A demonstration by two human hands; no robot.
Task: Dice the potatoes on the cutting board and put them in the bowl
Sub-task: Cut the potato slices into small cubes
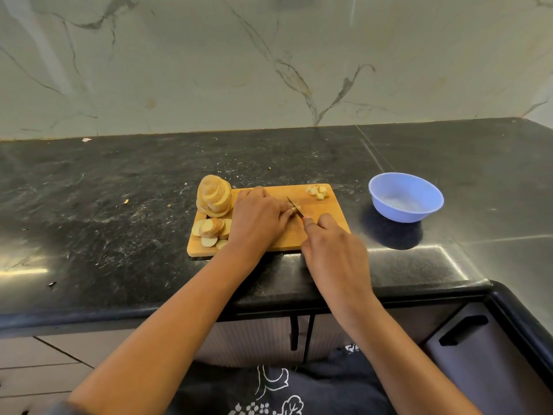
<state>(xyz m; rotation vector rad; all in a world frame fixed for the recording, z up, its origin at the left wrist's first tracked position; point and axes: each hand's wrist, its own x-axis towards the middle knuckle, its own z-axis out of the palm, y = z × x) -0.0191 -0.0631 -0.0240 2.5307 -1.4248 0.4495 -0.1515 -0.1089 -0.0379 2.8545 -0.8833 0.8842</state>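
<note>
On the black bench (119, 220) lies the cutting board (323, 226). The left hand (258, 218) curls its fingers (283, 210) over a potato piece (296, 208) mid-board; keep the tips tucked back. The right hand (332, 250) grips the knife (291, 202); cut straight down. The blue bowl (401, 215), off to the right, looks empty. A few cubes (317, 191) sit at the board's far corner.

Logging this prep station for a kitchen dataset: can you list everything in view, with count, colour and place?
rectangular wooden cutting board: one, tan, counter centre
round potato slices: many, pale yellow, stacked on board's left
diced potato cubes: several, pale, board's far right corner
round plastic bowl: one, light blue, right of board
stone counter: one, black
small steel knife: one, silver blade, mid-board
left hand: holds potato piece at blade
right hand: grips knife
</note>
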